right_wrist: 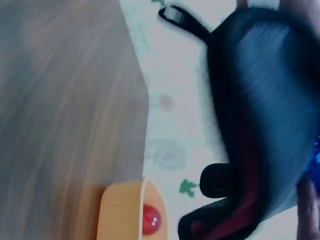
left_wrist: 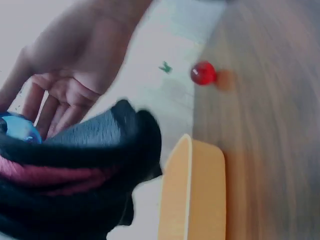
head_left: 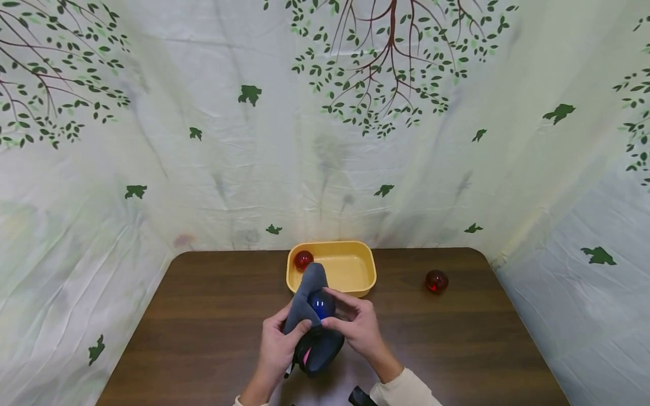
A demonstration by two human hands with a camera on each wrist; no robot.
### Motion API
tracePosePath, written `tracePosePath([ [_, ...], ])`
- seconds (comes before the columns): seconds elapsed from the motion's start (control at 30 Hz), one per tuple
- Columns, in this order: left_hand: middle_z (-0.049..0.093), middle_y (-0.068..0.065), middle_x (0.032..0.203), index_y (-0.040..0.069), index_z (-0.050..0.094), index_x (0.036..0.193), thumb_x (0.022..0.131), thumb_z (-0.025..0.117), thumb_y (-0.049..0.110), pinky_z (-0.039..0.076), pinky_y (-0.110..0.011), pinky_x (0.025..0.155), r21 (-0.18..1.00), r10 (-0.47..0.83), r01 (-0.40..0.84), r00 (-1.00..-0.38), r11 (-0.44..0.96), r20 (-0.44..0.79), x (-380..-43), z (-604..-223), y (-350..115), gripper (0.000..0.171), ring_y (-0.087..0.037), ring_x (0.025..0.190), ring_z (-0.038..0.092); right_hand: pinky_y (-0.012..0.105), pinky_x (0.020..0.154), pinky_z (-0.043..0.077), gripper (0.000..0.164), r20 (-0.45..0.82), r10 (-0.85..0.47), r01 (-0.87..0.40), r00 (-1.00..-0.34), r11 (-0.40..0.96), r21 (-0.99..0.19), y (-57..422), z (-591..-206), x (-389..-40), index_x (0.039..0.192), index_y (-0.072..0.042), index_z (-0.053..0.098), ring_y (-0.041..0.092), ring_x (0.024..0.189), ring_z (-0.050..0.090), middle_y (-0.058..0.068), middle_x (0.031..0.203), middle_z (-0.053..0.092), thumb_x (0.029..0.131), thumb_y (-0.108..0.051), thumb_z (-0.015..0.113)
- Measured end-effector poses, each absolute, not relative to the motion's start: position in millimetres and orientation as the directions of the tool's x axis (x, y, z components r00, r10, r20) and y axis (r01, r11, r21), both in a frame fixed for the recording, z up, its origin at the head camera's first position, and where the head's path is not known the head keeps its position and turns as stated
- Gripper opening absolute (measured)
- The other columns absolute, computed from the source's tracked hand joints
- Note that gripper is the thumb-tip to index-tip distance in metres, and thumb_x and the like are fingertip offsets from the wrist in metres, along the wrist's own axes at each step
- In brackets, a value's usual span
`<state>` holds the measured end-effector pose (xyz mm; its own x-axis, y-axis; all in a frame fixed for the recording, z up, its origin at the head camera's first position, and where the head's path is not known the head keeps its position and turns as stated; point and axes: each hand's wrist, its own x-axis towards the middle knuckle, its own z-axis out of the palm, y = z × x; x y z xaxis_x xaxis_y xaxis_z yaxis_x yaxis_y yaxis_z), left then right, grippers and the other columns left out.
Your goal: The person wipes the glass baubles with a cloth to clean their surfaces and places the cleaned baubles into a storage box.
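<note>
Above the near middle of the table, my left hand [head_left: 274, 345] grips a dark blue-grey zippered fabric pouch [head_left: 315, 279]. Its pink lining shows in the left wrist view, where the pouch [left_wrist: 95, 130] gapes. My right hand [head_left: 359, 330] pinches a glossy blue ball [head_left: 323, 305] between thumb and fingers, against the pouch's side. How far the ball sits within the fabric I cannot tell. Only a sliver of the blue ball [right_wrist: 315, 170] appears at the edge of the right wrist view, where the pouch [right_wrist: 270, 110] is blurred.
Behind the hands stands a yellow tray [head_left: 332, 291] with a red ball [head_left: 303, 260] in its left end. Another red ball [head_left: 437, 281] lies on the brown table [head_left: 213, 316] to the right. Leaf-printed cloth [head_left: 203, 186] hangs behind and at both sides.
</note>
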<state>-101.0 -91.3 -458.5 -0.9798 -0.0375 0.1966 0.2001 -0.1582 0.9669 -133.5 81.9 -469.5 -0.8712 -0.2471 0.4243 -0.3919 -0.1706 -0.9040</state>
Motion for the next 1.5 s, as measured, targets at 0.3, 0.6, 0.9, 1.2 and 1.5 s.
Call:
tracePosePath([
  [0.3, 0.059, -0.027, 0.122, -0.007, 0.062, 0.123, 0.059, 0.082, -0.015, 0.044, -0.017, 0.096, 0.746, -0.027, 0.638, -0.756, 0.192, 0.654, -108, -469, -92, 0.067, -0.012, 0.114, 0.057, 0.033, 0.076, 0.057, 0.04, 0.069, -0.184, -0.033, -0.98, -0.19, -0.981, 72, -458, -128, 0.119, 0.015, 0.06, 0.02, 0.092, 0.069, 0.032, 0.109, 0.064, 0.088, -0.008, 0.07],
  [0.6, 0.059, -0.019, 0.127, -0.005, 0.057, 0.129, 0.072, 0.077, -0.01, 0.048, -0.019, 0.091, 0.933, -0.136, 0.358, -0.923, 0.039, 0.36, -103, -464, -88, 0.062, -0.006, 0.111, 0.06, 0.031, 0.087, 0.052, 0.048, 0.21, -0.15, -0.159, -0.966, -0.296, -0.942, 66, -465, -125, 0.125, 0.016, 0.054, 0.019, 0.106, 0.064, 0.032, 0.122, 0.056, 0.085, -0.002, 0.072],
  [0.9, 0.071, 0.002, 0.096, -0.02, 0.049, 0.127, 0.088, 0.065, -0.003, 0.057, -0.027, 0.076, 0.96, -0.141, 0.06, -0.99, -0.274, 0.022, -97, -454, -89, 0.045, -0.012, 0.087, 0.069, 0.032, 0.098, 0.046, 0.055, 0.479, -0.318, -0.387, -0.818, -0.311, -0.868, 76, -470, -134, 0.13, 0.011, 0.053, 0.022, 0.123, 0.054, 0.016, 0.131, 0.059, 0.078, 0.01, 0.073],
  [1.2, 0.071, 0.002, 0.106, -0.016, 0.056, 0.123, 0.083, 0.068, -0.008, 0.055, -0.024, 0.077, 0.951, -0.21, 0.284, -0.944, -0.124, 0.255, -96, -464, -86, 0.042, -0.011, 0.095, 0.068, 0.034, 0.087, 0.052, 0.046, 0.271, -0.241, -0.245, -0.932, -0.131, -0.961, 69, -464, -130, 0.126, 0.009, 0.059, 0.03, 0.107, 0.063, 0.026, 0.123, 0.061, 0.084, -0.005, 0.074],
  [1.5, 0.058, -0.025, 0.125, -0.008, 0.061, 0.122, 0.061, 0.082, -0.014, 0.044, -0.02, 0.096, 0.773, -0.093, 0.61, -0.771, 0.174, 0.629, -104, -474, -92, 0.064, -0.012, 0.117, 0.056, 0.034, 0.072, 0.057, 0.038, 0.064, -0.176, -0.034, -0.982, -0.164, -0.986, 66, -456, -129, 0.116, 0.012, 0.063, 0.025, 0.093, 0.069, 0.028, 0.106, 0.066, 0.088, -0.012, 0.071],
])
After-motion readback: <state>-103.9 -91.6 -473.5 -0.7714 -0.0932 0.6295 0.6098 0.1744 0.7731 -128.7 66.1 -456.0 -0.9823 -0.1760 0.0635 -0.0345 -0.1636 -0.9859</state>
